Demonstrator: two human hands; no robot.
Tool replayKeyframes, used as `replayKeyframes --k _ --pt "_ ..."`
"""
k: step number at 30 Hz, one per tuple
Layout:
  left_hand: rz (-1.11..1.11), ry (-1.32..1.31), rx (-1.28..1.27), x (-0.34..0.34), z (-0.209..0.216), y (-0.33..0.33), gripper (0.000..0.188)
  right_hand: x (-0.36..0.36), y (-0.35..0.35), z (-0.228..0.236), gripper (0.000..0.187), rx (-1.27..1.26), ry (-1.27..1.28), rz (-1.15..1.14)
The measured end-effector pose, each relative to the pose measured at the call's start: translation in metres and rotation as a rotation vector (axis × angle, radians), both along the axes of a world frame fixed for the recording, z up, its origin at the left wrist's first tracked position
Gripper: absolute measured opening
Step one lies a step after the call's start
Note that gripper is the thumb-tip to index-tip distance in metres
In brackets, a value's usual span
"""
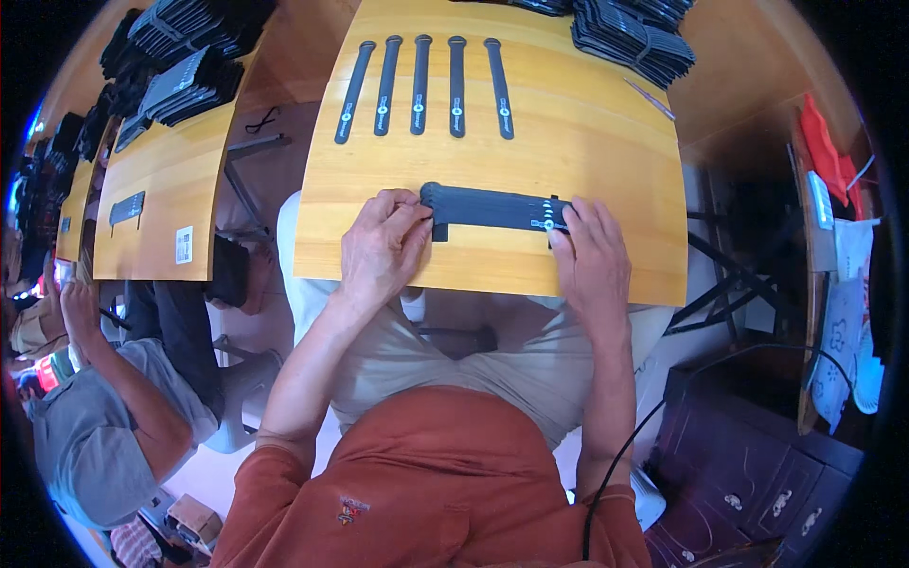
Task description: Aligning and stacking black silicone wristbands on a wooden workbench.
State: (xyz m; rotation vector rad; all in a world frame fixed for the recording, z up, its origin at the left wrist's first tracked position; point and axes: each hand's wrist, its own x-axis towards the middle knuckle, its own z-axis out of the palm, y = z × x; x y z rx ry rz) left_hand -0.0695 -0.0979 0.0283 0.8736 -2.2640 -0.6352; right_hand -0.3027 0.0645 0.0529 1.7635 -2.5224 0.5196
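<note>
A fanned stack of flat black straps lies crosswise on the wooden table in front of me. My left hand pinches its rounded left end between thumb and fingers. At the other end, my right hand has its thumb on the near edge and its fingers over the right tip. Short dark tabs stick out from under the stack near both ends; what they belong to is hidden. Farther up the table, several single black straps with rounded heads and white print lie side by side, apart from one another.
Bundled black straps are piled at the table's far right, beside a thin pen-like tool. On the left, another table bears more bundles, and a person in grey sits there. A dark cabinet stands at lower right.
</note>
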Motion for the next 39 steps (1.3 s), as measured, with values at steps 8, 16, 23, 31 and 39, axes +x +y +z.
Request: replayKeyframes --k 8,16,23,31,39 --pt "-0.052 -0.072 -0.141 0.000 -0.002 0.001 0.020 -0.013 -0.098 -0.014 0.036 -0.223 -0.025 0.169" --pt "-0.070 -0.078 -0.212 -0.001 0.000 0.003 0.021 -0.031 -0.133 -0.025 0.030 -0.104 0.056 0.147" --pt "-0.069 -0.098 -0.198 0.000 -0.002 0.003 0.021 -0.035 -0.130 -0.025 0.021 -0.164 0.172 0.171" --pt "-0.063 -0.100 -0.208 0.001 0.001 0.005 0.022 -0.039 -0.114 -0.007 0.027 0.042 0.252 -0.022" --pt "-0.047 -0.001 -0.191 0.005 -0.005 0.003 0.025 -0.043 -0.064 0.014 0.016 -0.519 0.219 -0.129"
